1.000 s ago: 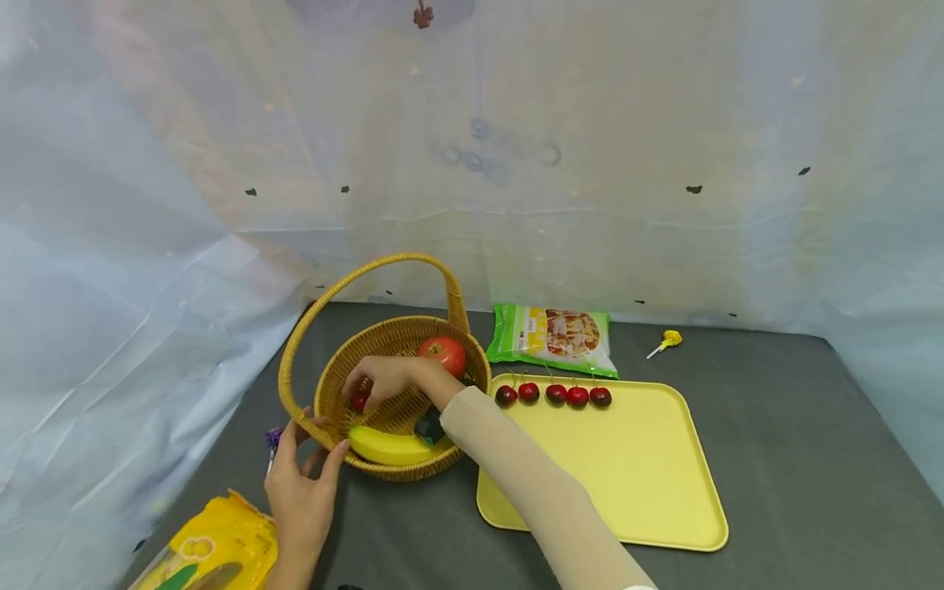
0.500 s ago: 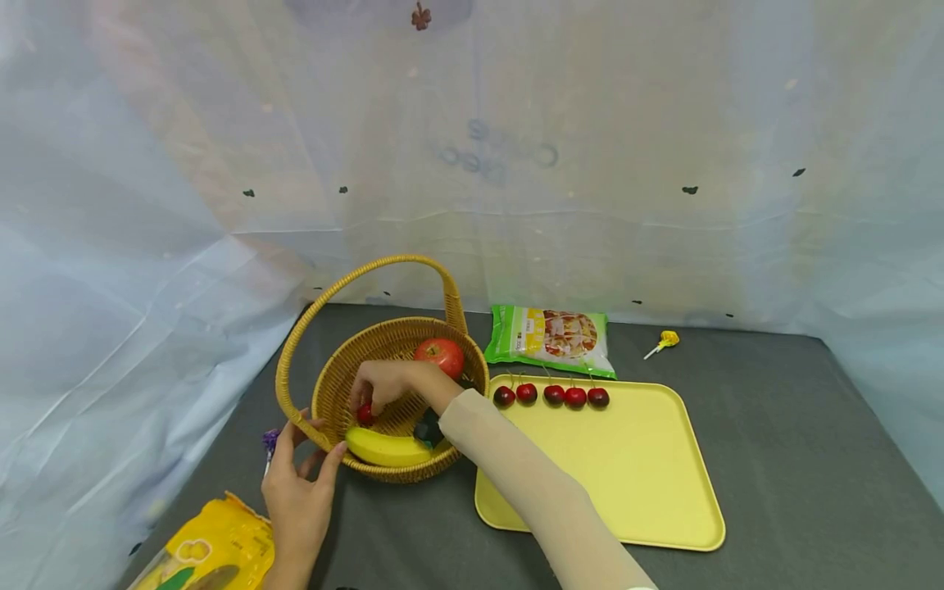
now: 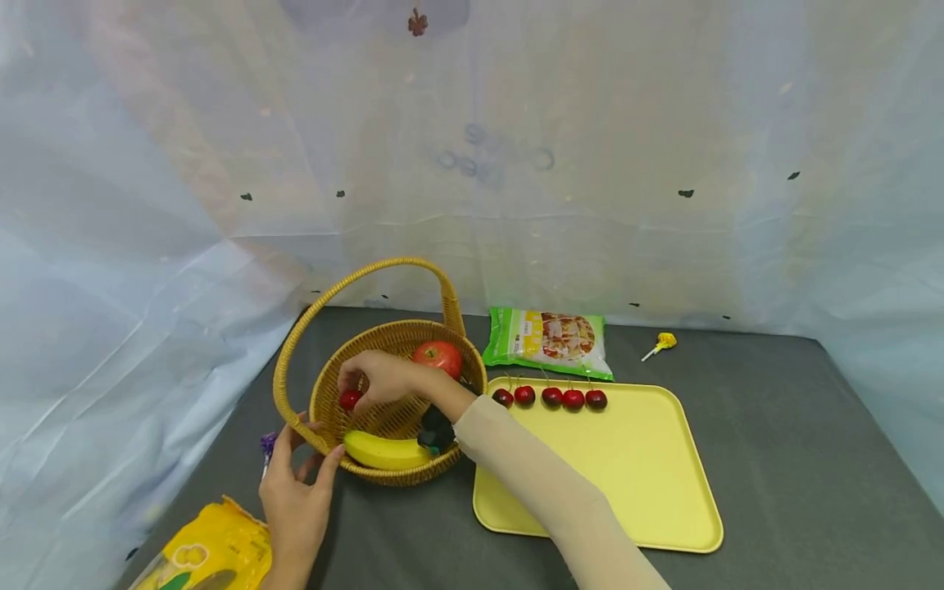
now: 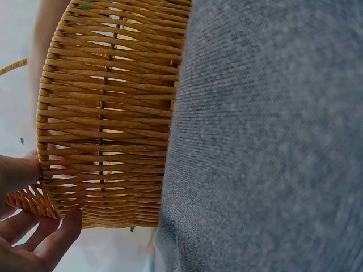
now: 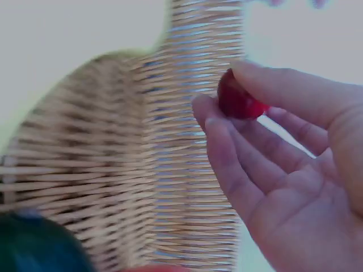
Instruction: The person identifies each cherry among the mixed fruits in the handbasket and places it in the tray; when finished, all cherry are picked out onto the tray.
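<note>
A woven basket [image 3: 391,476] with a tall handle stands left of the middle in the head view. At its front left my left hand [image 3: 298,500] holds the rim by the handle's foot, thumb and fingers on either side of the wicker wall [image 4: 108,130]. My right hand [image 3: 379,378] reaches into the basket and pinches a dark red cherry [image 5: 241,97] between thumb and fingertips. Below the hand lies a banana [image 3: 387,452]. A red round fruit [image 3: 438,358] sits at the back, and a dark thing [image 3: 437,428], partly hidden by the right arm, at the right.
Right of the basket lies a yellow tray [image 3: 612,475] with a row of several cherries [image 3: 551,397] along its far edge. Behind it rests a green-edged food packet [image 3: 553,340], with a yellow lollipop [image 3: 665,341] farther right. A yellow packet [image 3: 214,545] and purple-wrapped candy [image 3: 269,445] lie left.
My right hand, pinching the cherry, dips toward the banana and then shifts back up and left inside the basket. The left hand stays at the rim.
</note>
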The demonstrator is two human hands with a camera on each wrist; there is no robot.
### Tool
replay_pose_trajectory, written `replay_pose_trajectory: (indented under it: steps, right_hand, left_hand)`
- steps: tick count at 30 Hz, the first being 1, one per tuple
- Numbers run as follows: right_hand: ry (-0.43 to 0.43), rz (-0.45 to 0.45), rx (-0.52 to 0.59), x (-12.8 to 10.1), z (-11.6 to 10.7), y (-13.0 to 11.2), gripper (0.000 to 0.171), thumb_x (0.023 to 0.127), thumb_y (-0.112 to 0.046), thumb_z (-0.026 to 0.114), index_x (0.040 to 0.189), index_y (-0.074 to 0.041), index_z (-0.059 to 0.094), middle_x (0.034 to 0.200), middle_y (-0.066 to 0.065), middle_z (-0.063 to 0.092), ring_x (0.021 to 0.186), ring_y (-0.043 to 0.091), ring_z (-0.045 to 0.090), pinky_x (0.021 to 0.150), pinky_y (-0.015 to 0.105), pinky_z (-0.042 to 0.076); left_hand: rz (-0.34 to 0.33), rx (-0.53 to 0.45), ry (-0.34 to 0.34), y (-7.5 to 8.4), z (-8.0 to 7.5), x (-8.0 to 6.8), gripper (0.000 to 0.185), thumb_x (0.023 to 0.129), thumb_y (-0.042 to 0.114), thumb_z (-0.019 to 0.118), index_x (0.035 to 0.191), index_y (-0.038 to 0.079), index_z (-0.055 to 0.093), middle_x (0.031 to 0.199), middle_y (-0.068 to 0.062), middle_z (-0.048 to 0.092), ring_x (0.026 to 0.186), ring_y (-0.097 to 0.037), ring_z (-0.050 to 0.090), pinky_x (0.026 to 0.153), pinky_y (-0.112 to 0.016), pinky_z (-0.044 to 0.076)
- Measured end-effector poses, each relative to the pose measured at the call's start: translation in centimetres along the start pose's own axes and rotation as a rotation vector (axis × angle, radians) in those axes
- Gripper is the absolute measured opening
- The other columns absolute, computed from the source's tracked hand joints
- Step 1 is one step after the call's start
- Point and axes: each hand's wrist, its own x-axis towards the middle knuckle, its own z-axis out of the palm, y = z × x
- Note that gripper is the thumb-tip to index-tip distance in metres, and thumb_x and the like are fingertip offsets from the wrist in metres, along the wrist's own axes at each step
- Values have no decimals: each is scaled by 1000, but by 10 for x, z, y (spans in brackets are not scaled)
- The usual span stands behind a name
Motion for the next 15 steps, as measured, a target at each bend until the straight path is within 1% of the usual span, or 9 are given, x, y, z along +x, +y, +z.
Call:
replay_pose_trajectory:
  steps: [3,6,7,9,12,15]
  right_hand:
    - [61,-94,36,-16,-13,-9,32,87,-5,77,117,-3,66,107,3,66,92,8,60,80,15,52]
    - [110,-144,79,-38,-27,-15,33,87,-6,78,117,-2,66,109,5,65,91,9,60,80,19,53]
    - [128,-151,93,-48,-31,-15,33,86,-6,78,117,-1,66,109,5,65,90,11,60,79,20,54]
    - [175,-148,118,-69,-39,-15,33,86,-6,78,116,-1,65,108,6,64,88,14,59,77,23,55]
    - [280,-115,159,-105,-46,-9,33,86,-5,78,115,-1,65,106,6,64,86,19,59,74,27,56]
    - [391,-45,231,-143,-47,0,34,86,-5,78,117,-1,66,107,7,65,89,24,60,75,31,57]
  left_hand:
    - [4,-4,4,0,-1,0,66,79,-7,80,138,-3,52,115,-18,64,109,-18,57,77,-1,46]
    - [4,-6,11,0,-2,1,65,79,-7,80,138,-3,53,115,-17,64,109,-10,55,77,-1,46]
    - [8,-4,13,-1,-2,1,66,78,-7,81,138,-3,53,115,-17,64,109,-10,55,77,-1,46]
    - [16,1,15,-1,-2,1,67,78,-7,81,139,-3,52,115,-17,64,109,-10,55,77,-1,46]
    - [22,7,8,-2,-1,0,68,78,-7,81,139,-3,52,116,-17,64,110,-10,55,77,-1,47]
    - [9,11,6,-2,-1,-1,68,78,-8,81,139,-4,52,116,-16,64,110,-2,52,77,-1,47]
